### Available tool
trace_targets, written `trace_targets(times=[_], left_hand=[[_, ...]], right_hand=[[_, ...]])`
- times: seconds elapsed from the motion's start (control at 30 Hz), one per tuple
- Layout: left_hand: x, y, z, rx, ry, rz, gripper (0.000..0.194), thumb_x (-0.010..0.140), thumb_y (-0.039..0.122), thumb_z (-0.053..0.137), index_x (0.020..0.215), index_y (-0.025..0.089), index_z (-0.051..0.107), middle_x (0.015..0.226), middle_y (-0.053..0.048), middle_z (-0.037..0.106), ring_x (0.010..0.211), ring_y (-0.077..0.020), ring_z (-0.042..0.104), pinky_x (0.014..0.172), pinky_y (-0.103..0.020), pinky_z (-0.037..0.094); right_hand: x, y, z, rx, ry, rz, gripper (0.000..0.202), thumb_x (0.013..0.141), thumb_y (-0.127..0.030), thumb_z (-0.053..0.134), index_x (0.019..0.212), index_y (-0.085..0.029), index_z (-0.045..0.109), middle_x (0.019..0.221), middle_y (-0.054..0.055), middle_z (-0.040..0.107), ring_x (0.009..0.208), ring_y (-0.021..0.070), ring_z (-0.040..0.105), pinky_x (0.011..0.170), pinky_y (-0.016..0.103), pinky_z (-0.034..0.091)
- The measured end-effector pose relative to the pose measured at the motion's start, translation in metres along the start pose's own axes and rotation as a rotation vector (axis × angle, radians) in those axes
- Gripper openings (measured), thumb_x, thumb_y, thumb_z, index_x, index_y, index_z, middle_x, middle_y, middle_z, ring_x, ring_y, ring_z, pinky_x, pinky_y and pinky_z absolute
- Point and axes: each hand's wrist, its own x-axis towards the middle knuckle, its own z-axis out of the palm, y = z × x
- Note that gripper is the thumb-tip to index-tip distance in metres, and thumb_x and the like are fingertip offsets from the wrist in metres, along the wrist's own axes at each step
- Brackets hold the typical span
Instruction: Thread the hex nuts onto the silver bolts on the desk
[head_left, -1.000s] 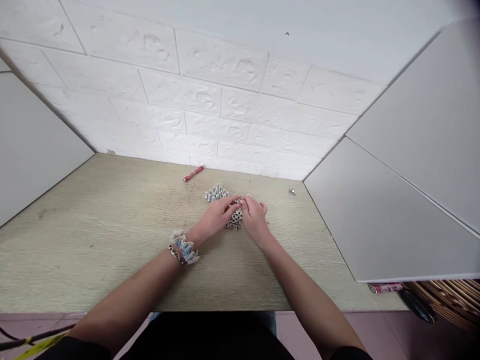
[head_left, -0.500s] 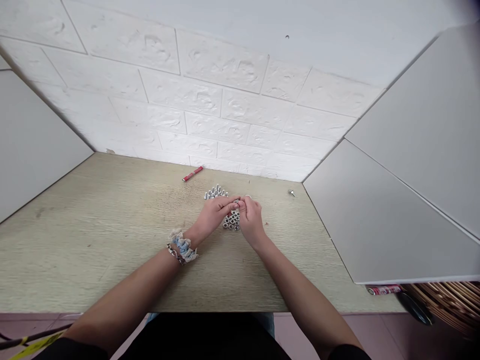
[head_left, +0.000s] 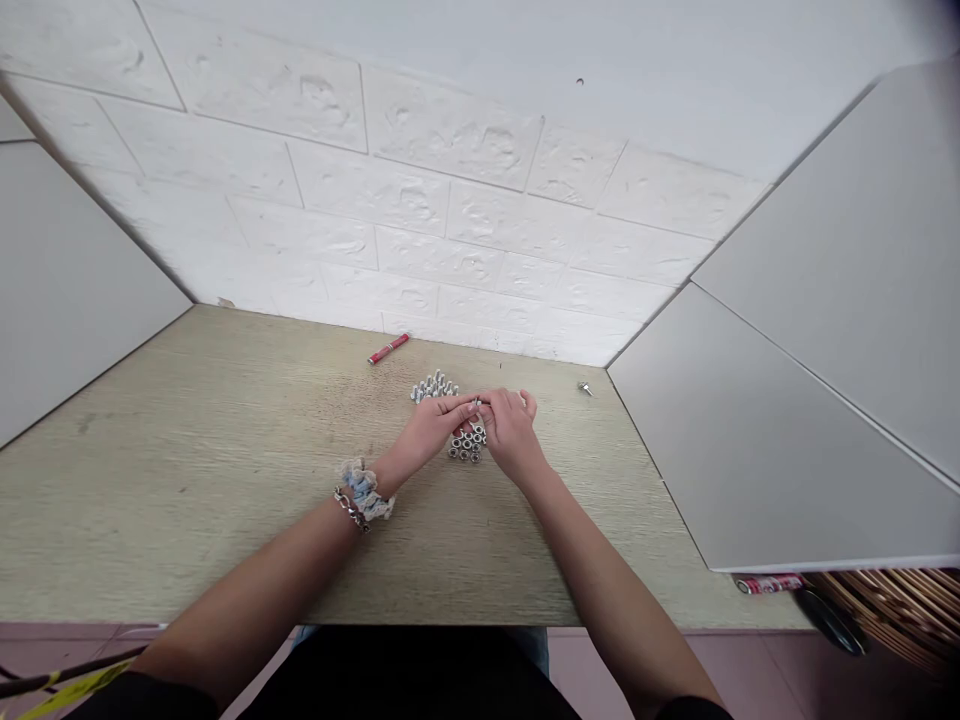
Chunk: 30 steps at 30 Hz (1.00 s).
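Over the middle of the table, my left hand [head_left: 431,428] and my right hand [head_left: 511,430] meet with fingertips pinched together. Between them a small metal fastener [head_left: 477,401] shows; the fingers hide most of it, so I cannot tell whether it is a bolt, a nut or both. Just behind my left hand, a cluster of silver bolts [head_left: 433,386] stands upright. Silver nuts [head_left: 465,442] lie grouped in rows below the pinched fingers, partly covered by my hands.
A red marker-like stick [head_left: 388,349] lies near the white brick-pattern wall [head_left: 409,200]. A small metal piece [head_left: 585,389] rests at the right of the wooden table [head_left: 247,450]. Grey panels [head_left: 787,430] bound both sides. A red patterned tube [head_left: 769,584] sits at the lower right.
My right hand has turned about the held fastener, and its fingers now extend farther right. My left hand keeps its pinch almost unmoved. The view has shifted slightly.
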Motion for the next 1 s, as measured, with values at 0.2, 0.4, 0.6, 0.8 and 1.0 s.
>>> trace_targets(times=[0.2, 0.4, 0.6, 0.8, 1.0], left_hand=[[0.001, -0.003, -0.002, -0.216, -0.085, -0.113, 0.041, 0.072, 0.049, 0.054, 0.084, 0.011, 0.065, 0.069, -0.003, 0.059, 0.058, -0.0088, 0.047, 0.052, -0.021, 0.037], [0.0, -0.007, -0.002, -0.449, -0.054, -0.187, 0.03, 0.069, 0.039, 0.063, 0.085, 0.013, 0.066, 0.073, -0.002, 0.062, 0.061, -0.0062, 0.05, 0.062, -0.02, 0.04], [-0.001, 0.0, -0.004, -0.368, -0.007, -0.12, 0.033, 0.066, 0.033, 0.066, 0.093, 0.014, 0.065, 0.088, -0.006, 0.065, 0.073, -0.0109, 0.056, 0.074, -0.026, 0.045], [-0.005, 0.01, -0.001, 0.078, 0.008, 0.046, 0.028, 0.067, 0.028, 0.062, 0.092, 0.015, 0.065, 0.087, -0.005, 0.067, 0.08, -0.0174, 0.059, 0.075, -0.031, 0.047], [-0.004, 0.008, -0.006, 0.37, 0.024, 0.215, 0.024, 0.072, 0.031, 0.059, 0.092, 0.022, 0.067, 0.088, -0.002, 0.066, 0.081, -0.0163, 0.058, 0.074, -0.027, 0.045]], right_hand=[[-0.001, 0.004, 0.006, -0.007, 0.009, -0.045, 0.019, 0.089, -0.029, 0.034, 0.092, -0.02, 0.051, 0.088, 0.003, 0.059, 0.084, 0.0151, 0.05, 0.094, 0.036, 0.021], [-0.001, 0.001, 0.005, 0.108, -0.006, -0.133, 0.018, 0.085, -0.019, 0.036, 0.096, -0.018, 0.051, 0.089, 0.005, 0.058, 0.086, 0.0154, 0.05, 0.081, 0.029, 0.035], [-0.003, -0.001, 0.001, 0.251, 0.099, 0.019, 0.018, 0.08, -0.023, 0.04, 0.095, -0.018, 0.049, 0.092, 0.005, 0.056, 0.088, 0.0167, 0.049, 0.08, 0.031, 0.038], [0.001, 0.003, 0.004, 0.64, -0.09, 0.279, 0.04, 0.085, -0.047, 0.03, 0.068, -0.018, 0.053, 0.064, 0.0, 0.053, 0.063, 0.0137, 0.049, 0.058, 0.025, 0.037], [0.001, 0.004, 0.005, 0.714, -0.161, 0.265, 0.039, 0.084, -0.048, 0.033, 0.064, -0.019, 0.05, 0.058, -0.002, 0.047, 0.056, 0.0116, 0.045, 0.054, 0.024, 0.034]])
